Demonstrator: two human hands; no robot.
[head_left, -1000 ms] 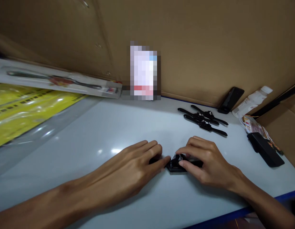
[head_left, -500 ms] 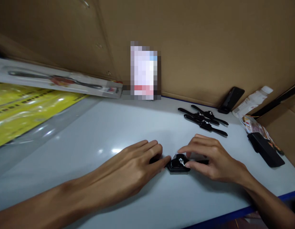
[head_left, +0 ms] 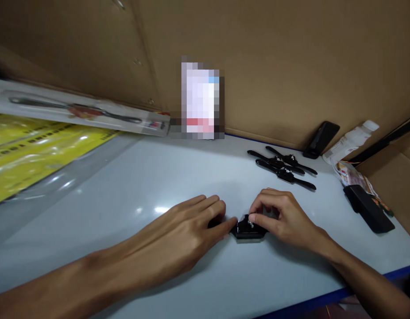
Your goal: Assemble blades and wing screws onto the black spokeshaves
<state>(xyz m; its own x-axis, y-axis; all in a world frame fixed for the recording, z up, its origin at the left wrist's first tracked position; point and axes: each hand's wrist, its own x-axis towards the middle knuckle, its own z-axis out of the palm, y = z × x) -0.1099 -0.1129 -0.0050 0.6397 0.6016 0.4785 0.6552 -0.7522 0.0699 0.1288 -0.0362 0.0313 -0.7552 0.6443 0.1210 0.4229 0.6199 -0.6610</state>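
Observation:
A black spokeshave (head_left: 247, 231) lies on the pale table between my hands, its blade edge facing me. My left hand (head_left: 195, 226) is closed around its left handle, thumb against the body, and hides most of that handle. With thumb and forefinger, my right hand (head_left: 284, 217) pinches the small silver screw on top of the body; the fingertips partly cover the screw. The right handle is mostly hidden behind this hand. Farther back, several similar black spokeshaves (head_left: 286, 173) lie close together, some overlapping.
A cardboard wall (head_left: 274, 66) rises behind the table. At the back right are a black phone-like object (head_left: 322, 139), a white bottle (head_left: 351, 141) and a black block-shaped thing (head_left: 369, 208). Yellow plastic packaging (head_left: 35, 150) and a long boxed tool (head_left: 92, 110) lie left. A blurred-out panel (head_left: 200, 99) stands behind.
My right hand has brought its thumb and forefinger together at the screw, its thumb moving up and left. The left hand and the spokeshave have stayed in place.

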